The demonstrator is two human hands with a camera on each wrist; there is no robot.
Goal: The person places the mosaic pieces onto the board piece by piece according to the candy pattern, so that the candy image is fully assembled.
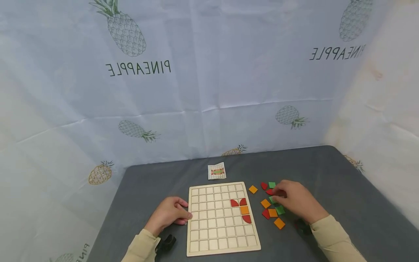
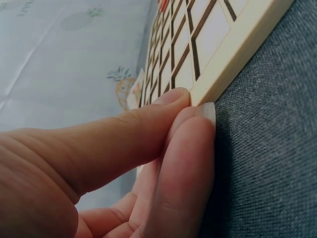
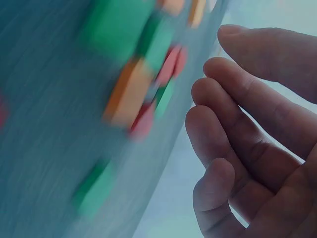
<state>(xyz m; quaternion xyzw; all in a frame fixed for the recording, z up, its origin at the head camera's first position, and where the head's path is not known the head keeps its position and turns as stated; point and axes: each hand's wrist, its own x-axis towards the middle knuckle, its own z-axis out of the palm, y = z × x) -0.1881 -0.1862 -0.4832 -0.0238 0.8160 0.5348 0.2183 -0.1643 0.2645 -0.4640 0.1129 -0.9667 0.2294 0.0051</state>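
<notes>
The board (image 1: 212, 223) is pinched at its left edge by the left grip (image 1: 169, 214). Loose tiles (image 1: 279, 223) are spread beside the right grip (image 1: 296, 201), held apart.

Smooth wooden board (image 1: 212, 223), woven cloth (image 2: 277, 109)

On tbl (image 1: 157, 182), cloth (image 1: 229, 83) behind it, the bd (image 1: 224, 253) lies front-ctr w/ pic card (image 1: 217, 171) just behind. 4 set pcs (image 1: 244, 210) sit in bd cells nr R edge: 3 in consecutive cells of the end col., 4th just L of the rearmost. Loose pcs (image 1: 279, 223) lie on tbl R of bd, one nr bd's far R corner; L hand (image 1: 168, 214) at bd's L edge, R hand (image 1: 296, 200) at R side of loose pcs.
</notes>
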